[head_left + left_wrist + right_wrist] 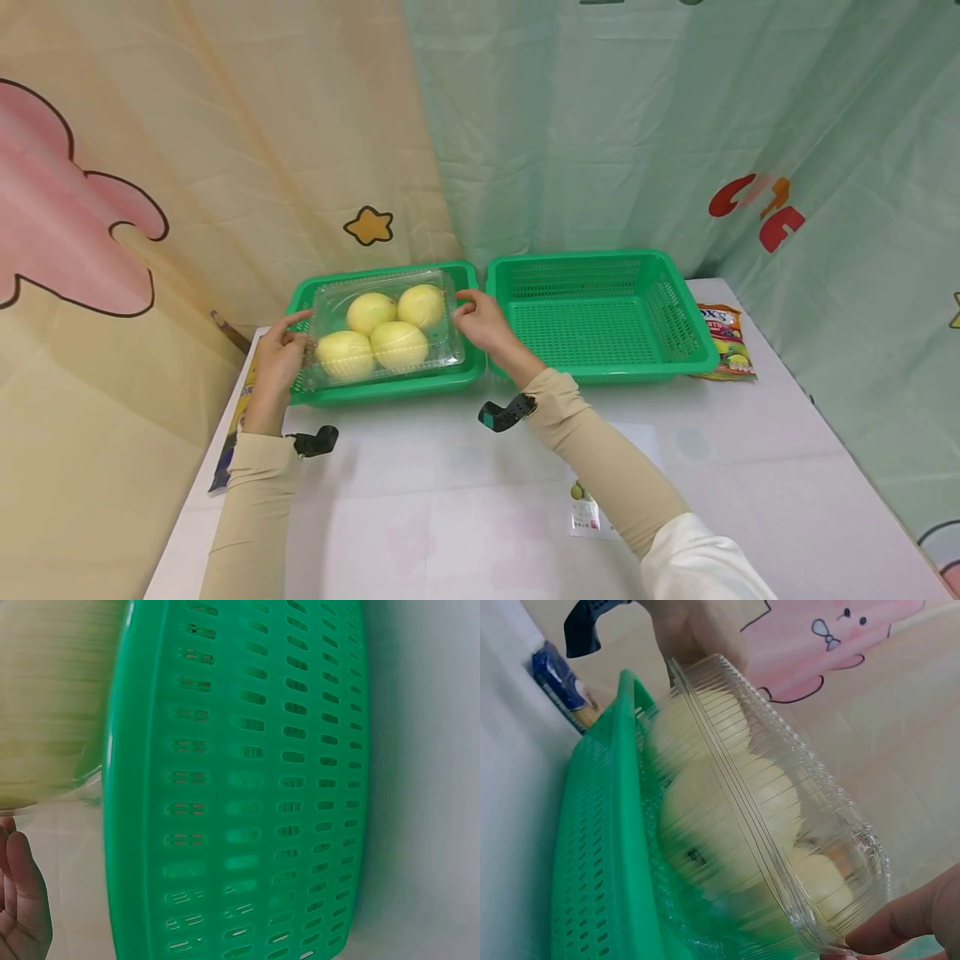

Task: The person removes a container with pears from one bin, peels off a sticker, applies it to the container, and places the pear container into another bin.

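Note:
A clear plastic clamshell box [333, 304] with several pale yellow round fruits [399, 346] inside sits over the left green basket [397, 388]. The left hand [277, 354] pinches the box's left edge between thumb and fingers. At the opposite edge, the right hand [486, 322] grips the rim with thumb and bent fingers. The right wrist view shows the box's ridged lid [847, 825] above the basket rim, with the right fingertips [889, 930] at its near corner. In the left wrist view, the basket's slotted side [247, 780] covers most of the box.
A second green basket [585, 333] stands close on the right. Beside it lies a colourful snack bag [727, 342]. A yellow and blue packet [232, 442] lies at the table's left edge, and a white printed packet [585, 517] is partly under the right forearm. Curtains [555, 125] hang behind.

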The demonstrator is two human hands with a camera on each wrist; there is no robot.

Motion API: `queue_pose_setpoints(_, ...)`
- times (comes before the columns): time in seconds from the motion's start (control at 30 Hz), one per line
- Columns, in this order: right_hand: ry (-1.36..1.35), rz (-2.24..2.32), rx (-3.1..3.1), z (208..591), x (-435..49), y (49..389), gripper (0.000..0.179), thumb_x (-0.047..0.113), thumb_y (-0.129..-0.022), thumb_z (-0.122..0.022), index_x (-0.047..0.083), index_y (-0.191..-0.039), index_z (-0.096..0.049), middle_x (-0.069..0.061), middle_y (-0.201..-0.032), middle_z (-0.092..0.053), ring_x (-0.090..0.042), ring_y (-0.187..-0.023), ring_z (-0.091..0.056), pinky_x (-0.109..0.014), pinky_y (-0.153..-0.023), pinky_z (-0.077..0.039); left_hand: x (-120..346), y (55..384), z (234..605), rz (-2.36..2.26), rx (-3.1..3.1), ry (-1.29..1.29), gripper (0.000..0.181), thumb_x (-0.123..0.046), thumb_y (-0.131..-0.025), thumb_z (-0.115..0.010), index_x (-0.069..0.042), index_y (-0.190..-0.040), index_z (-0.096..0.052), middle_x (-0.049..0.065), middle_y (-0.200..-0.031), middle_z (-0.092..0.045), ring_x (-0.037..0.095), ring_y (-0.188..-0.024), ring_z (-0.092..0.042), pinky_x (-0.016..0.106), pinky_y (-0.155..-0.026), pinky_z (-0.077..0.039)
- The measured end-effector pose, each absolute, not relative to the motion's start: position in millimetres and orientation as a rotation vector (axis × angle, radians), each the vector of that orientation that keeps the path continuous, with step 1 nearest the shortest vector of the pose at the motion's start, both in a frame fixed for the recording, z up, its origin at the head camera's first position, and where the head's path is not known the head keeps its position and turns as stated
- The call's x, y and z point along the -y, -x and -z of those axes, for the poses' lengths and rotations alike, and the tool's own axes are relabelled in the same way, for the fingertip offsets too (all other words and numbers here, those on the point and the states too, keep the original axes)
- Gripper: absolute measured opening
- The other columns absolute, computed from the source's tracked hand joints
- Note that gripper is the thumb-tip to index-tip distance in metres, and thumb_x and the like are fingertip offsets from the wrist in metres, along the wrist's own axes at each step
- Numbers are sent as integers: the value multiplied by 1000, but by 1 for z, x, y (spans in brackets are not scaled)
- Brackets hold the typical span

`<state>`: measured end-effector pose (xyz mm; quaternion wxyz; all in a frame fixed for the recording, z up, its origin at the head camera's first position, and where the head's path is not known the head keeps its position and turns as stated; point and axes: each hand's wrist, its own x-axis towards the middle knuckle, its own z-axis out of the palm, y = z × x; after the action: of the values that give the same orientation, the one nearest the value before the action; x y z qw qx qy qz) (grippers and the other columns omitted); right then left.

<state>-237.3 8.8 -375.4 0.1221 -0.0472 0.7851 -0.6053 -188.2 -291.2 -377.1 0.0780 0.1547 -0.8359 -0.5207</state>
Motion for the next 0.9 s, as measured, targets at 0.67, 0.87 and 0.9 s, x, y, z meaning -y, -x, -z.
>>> queue_pose_setpoints(0.67, 108, 1772, -2323, 371, -17, 234, 54, 3, -92, -52, 7, -146, -49, -1, -93, -56, -12, -71, -48, -27, -66, -38, 286, 188, 375, 1564, 2466, -439, 45, -5, -101, -49, -10, -145, -53, -23, -71, -56, -3, -65, -52, 15, -60, -45)
queue_pose_setpoints(0.87, 115, 1770, -2323, 371, -21, 232, 54, 2, -93, -53, 8, -146, -48, -2, -97, -57, -13, -72, -48, -29, -68, -38, 283, 186, 374, 1567, 2446, -420, 43, -6, -101, -51, -10, -144, -55, -20, -70, -54, -2, -64, -50, 15, -60, -45)
queue_pose_setpoints(0.9, 118, 1773, -2321, 371, -21, 231, 55, 2, -92, -53, 8, -146, -48, -2, -97, -57, -13, -73, -48, -29, -68, -38, 284, 186, 374, 1573, 2442, -418, 43, -6, -101, -51, -10, -144, -55, -20, -70, -54, -2, -64, -50, 15, -60, -45)
